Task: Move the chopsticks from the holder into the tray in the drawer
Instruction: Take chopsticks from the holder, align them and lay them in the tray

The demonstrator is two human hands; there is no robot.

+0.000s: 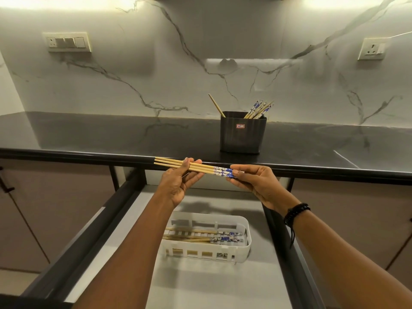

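- both bare forearms reach forward, converging.
- left hand [178, 182]: thumb on top and fingers behind, pinching the chopsticks [200, 167] near their plain ends.
- right hand [256, 184]: thumb above and curled fingers below, pinching the patterned ends.

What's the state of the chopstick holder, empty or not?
Not empty: one plain chopstick and a blue-patterned bunch stick up out of the holder.

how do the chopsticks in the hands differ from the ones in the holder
The held chopsticks lie nearly level, side by side, with the left hand and right hand each at one end; the holder chopsticks stand tilted in the dark holder, most leaning right. The held ones' patterned ends point right; the leaning bunch's point up. Both sets are pale wood with blue-and-white ends.
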